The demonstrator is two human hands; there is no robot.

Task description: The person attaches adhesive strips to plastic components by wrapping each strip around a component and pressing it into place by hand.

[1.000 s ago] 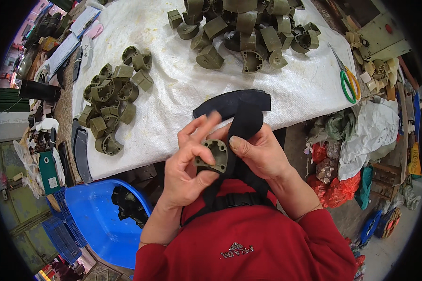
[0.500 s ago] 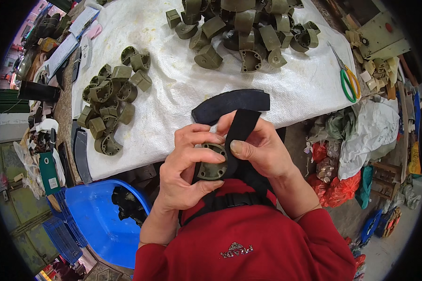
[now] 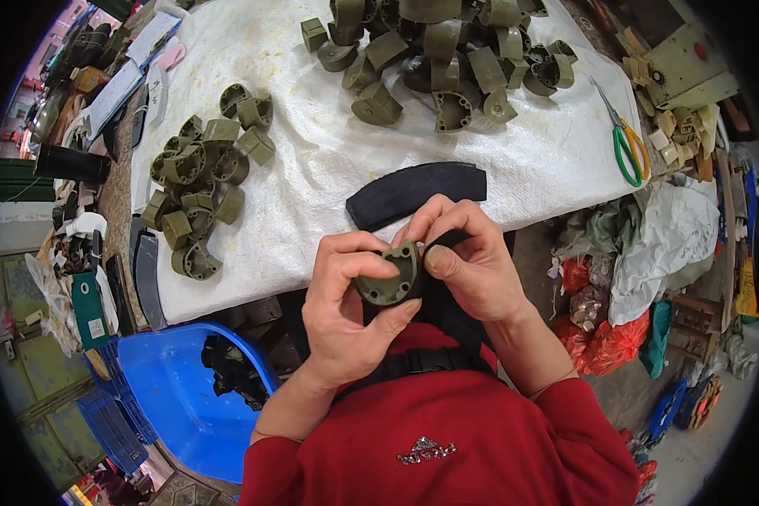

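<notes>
My left hand is closed around an olive-green plastic shoe heel, its hollow, D-shaped face with small holes turned up. Fingers and thumb grip it from opposite sides. Close against its right side, my right hand pinches a black strip between thumb and fingers. Part of the strip lies along the heel's curved edge; the rest is hidden by the fingers. Just beyond my hands, a stack of dark curved pieces lies on the white woven sheet.
A large heap of green heels lies at the far side, a smaller group at left. Scissors rest at the right edge. Below the table's left side stands a blue tub with dark pieces; bags fill the lower right.
The black strip's raised end has been folded down toward the heel. My right hand has moved closer to the heel, which my left hand has tilted and shifted slightly right.
</notes>
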